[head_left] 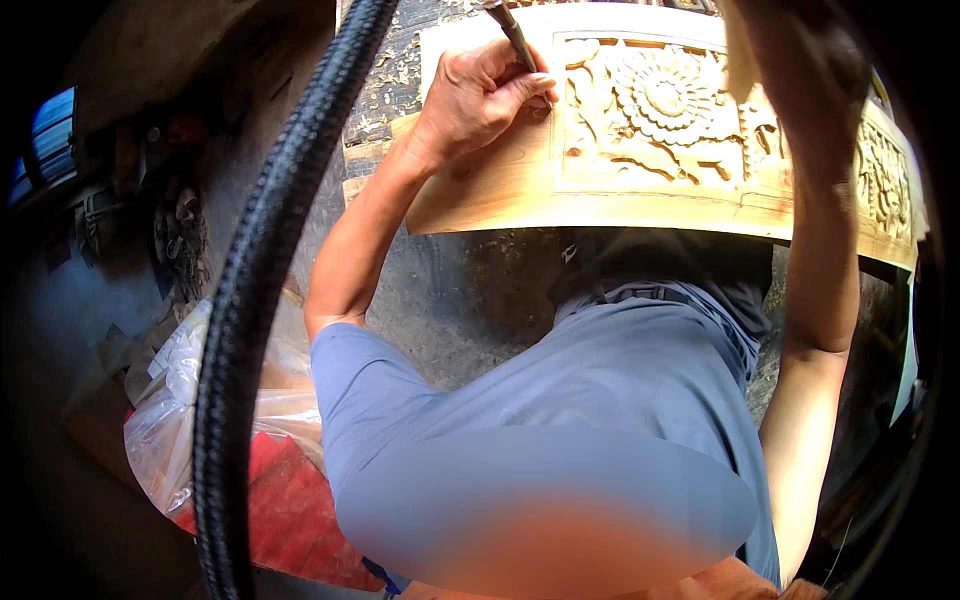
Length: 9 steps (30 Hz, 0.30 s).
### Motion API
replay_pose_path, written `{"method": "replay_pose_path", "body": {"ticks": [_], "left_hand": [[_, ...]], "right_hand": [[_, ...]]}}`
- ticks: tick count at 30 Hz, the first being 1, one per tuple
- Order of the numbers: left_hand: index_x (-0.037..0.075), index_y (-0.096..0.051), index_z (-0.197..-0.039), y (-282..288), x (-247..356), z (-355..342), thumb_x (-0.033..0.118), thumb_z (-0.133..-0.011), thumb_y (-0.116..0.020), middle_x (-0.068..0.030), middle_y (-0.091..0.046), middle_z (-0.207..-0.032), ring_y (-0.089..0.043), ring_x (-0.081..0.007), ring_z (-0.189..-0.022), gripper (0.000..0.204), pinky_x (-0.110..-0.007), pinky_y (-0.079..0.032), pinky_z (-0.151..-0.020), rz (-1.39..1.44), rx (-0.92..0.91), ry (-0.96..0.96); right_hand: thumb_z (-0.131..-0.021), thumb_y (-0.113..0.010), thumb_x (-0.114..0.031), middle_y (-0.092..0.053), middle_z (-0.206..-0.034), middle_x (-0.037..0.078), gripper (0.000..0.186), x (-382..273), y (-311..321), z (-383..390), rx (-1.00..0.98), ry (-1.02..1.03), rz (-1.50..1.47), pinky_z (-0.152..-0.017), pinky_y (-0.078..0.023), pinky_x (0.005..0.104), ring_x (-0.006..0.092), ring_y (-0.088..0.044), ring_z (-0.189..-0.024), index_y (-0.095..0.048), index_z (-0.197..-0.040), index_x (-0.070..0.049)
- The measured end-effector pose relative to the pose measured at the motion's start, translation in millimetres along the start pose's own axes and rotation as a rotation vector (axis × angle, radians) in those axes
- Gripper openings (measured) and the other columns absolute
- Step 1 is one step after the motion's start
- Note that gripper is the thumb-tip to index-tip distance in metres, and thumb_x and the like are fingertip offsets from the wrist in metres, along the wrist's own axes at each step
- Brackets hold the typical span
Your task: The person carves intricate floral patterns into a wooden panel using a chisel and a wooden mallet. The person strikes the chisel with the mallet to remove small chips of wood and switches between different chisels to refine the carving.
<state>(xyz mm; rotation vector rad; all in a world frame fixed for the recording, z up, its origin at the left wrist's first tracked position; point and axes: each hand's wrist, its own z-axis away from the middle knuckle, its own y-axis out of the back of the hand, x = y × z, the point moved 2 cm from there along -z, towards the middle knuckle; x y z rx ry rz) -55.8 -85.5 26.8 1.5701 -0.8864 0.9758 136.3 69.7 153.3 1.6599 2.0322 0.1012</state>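
My left hand (pixel 485 100) is closed around a slim carving chisel (pixel 515 38). The chisel slants down to the right, and its lower end meets the wood beside the raised border of a carved panel. That panel is part of a long pale wooden board (pixel 490 195), cut in relief with a large round flower (pixel 665 92), leaves and stems. My right hand (pixel 822 60) is raised over the board's right part, dark and blurred at the top edge. Beside it hangs a pale wooden piece (pixel 738 50), seemingly in its grip; its full shape is cut off.
Wood shavings litter the dark bench top (pixel 385 90) left of the board. A second carved panel (pixel 885 175) shows at the board's right end. Clear plastic sheeting (pixel 165 440) and a red sheet (pixel 290 510) lie at lower left. A black braided cable (pixel 270 270) crosses the view.
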Motion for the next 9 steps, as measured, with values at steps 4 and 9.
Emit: {"method": "replay_pose_path", "body": {"ticks": [4, 9], "left_hand": [[0.001, -0.067, -0.093, -7.1, 10.7, 7.6, 0.012, -0.089, -0.08, -0.0123, -0.068, -0.065, -0.072, -0.0162, -0.06, 0.017, -0.033, -0.052, -0.053, -0.487, 0.104, -0.324], [-0.003, -0.068, -0.101, -5.1, -1.8, -0.3, 0.005, -0.101, -0.066, -0.0089, -0.076, -0.09, -0.077, -0.0168, -0.085, 0.009, -0.03, -0.066, -0.077, 0.185, 0.064, 0.108]], "right_hand": [[-0.09, -0.063, -0.006, -0.076, -0.083, 0.008, 0.051, 11.4, -22.0, 24.2, -0.285, 0.175, 0.344, -0.05, -0.054, 0.0278, 0.0162, -0.064, -0.055, -0.064, -0.14, -0.015], [-0.087, -0.07, -0.011, -0.076, -0.083, 0.009, 0.053, 12.8, -6.4, -8.0, -0.102, 0.133, -0.083, -0.055, -0.057, 0.0279, 0.0189, -0.067, -0.058, -0.064, -0.14, -0.015]]}}
